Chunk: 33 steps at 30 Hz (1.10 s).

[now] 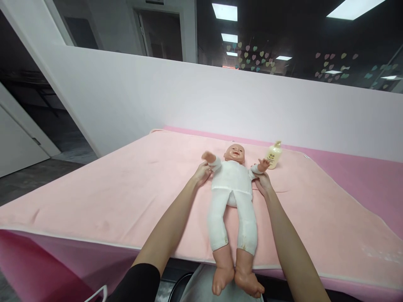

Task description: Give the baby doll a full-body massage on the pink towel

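Observation:
A baby doll point(232, 178) with a white cloth body lies face up on a pink blanket point(126, 188), its head toward the wall. Its bare plastic feet stick out past the blanket's near edge. My left hand point(202, 173) is closed around the doll's arm on the left side, just below the raised plastic hand. On the other side, my right hand point(263, 183) grips the opposite arm from beneath; some of its fingers are hidden behind that arm. Close to the doll's hand there, a pale yellow pump bottle point(273, 156) stands upright on the blanket.
The blanket covers a pink table point(365, 176) set against a low white wall point(204, 96). Above the wall is glass with heart stickers. A white door point(22, 138) is at the far left. Part of a dark chair point(179, 287) shows below the table's near edge.

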Motion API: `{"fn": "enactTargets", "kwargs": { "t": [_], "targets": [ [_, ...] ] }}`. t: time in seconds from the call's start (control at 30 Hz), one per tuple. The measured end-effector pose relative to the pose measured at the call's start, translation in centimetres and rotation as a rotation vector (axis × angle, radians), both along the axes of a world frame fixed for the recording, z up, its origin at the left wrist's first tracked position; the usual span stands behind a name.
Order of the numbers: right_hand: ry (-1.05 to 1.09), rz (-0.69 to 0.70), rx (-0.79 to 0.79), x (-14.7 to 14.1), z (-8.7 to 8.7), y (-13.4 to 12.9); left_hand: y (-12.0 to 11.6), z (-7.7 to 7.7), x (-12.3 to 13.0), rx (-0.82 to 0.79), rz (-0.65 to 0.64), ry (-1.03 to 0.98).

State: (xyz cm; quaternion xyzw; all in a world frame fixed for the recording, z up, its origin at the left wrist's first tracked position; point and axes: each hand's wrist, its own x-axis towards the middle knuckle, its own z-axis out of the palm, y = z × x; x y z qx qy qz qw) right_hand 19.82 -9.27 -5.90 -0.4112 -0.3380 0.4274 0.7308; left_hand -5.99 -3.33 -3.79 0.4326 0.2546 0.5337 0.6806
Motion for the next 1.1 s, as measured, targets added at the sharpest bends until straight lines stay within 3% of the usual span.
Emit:
{"fn": "enactTargets", "kwargs": {
  "t": [0.1,0.17,0.27,0.37,0.5,0.57,0.63,0.77,0.87,0.97,1.1],
  "targets": [
    [-0.295,-0.253,-0.12,-0.7,-0.2,0.3,0.4,-0.4,0.5,0.002,0.075,0.003],
    [-0.562,-0.399,-0.271,-1.2,-0.1,0.3,0.6,-0.7,1.0,-0.022,0.194,0.091],
    [-0.766,-0.478,-0.446,-1.8,0.4,0.2,0.6,-0.9,1.6,0.002,0.382,0.313],
    [-0.721,-0.415,-0.427,-1.8,0.8,0.1,0.4,-0.7,1.7,0.051,0.391,0.333],
    [-0.356,-0.139,-0.201,-0.9,0.6,-0.1,0.2,-0.2,0.7,-0.014,0.101,0.066],
    [-0.197,0.015,-0.152,-0.2,0.5,-0.2,0.2,0.0,0.2,-0.034,0.032,0.01],
    [-0.148,0.101,-0.158,0.3,0.3,-0.3,0.2,0.1,0.0,-0.04,0.033,0.011],
    [-0.164,0.118,-0.164,0.4,0.2,0.0,0.3,0.3,0.0,-0.048,0.076,0.039],
    [-0.157,0.032,-0.089,-0.3,0.0,0.2,0.0,0.4,0.2,-0.064,0.065,0.041],
    [-0.339,-0.168,-0.044,-1.0,-0.1,0.2,-0.4,0.4,0.5,-0.059,0.071,0.032],
    [-0.649,-0.406,-0.268,-1.8,0.3,0.2,-0.1,-0.1,0.9,-0.02,0.186,0.066]
  ]
}}
